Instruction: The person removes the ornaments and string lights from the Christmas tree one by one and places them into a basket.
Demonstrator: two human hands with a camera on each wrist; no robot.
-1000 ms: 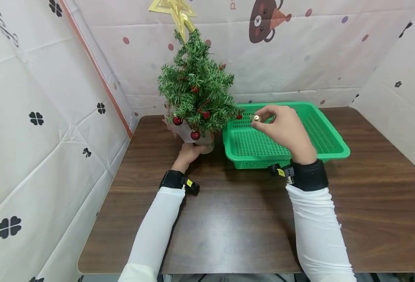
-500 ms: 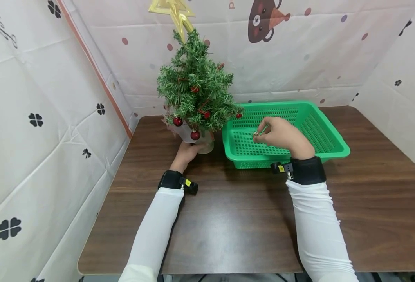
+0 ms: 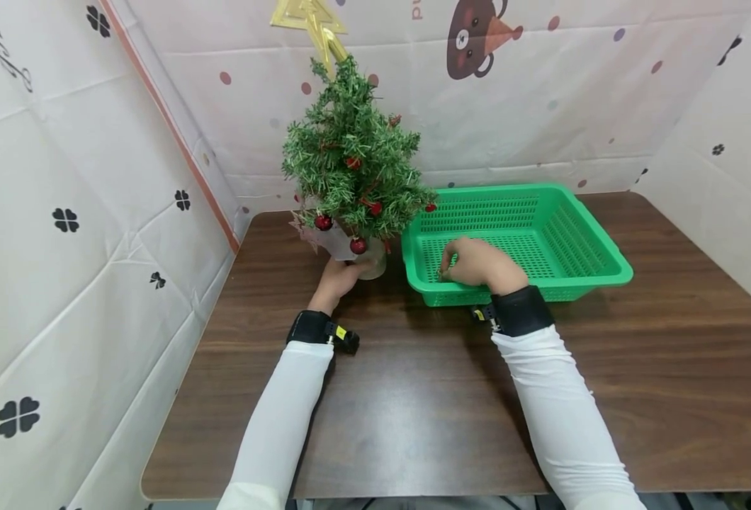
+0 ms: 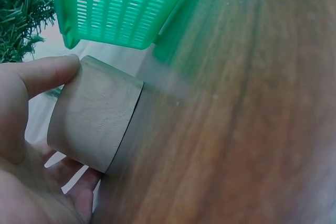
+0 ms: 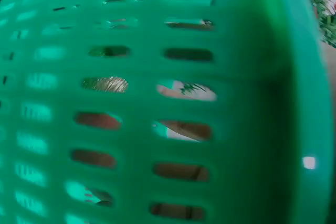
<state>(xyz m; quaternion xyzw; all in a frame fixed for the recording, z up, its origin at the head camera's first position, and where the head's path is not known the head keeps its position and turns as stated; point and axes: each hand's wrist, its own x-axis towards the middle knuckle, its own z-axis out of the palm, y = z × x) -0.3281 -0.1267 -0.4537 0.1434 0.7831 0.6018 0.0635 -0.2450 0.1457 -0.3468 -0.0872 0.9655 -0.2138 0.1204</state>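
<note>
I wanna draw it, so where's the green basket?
In the head view, the green plastic basket sits on the table, just right of the Christmas tree, with the right hand at its near left part.

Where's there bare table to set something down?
Free: the table between both sleeves, and right of the green basket. Crowded: around the tree's base, where the left hand grips, and the basket's left end, under the right hand.

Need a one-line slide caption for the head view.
Left hand grips the base of a decorated Christmas tree; right hand reaches inside the green basket beside it.
</note>
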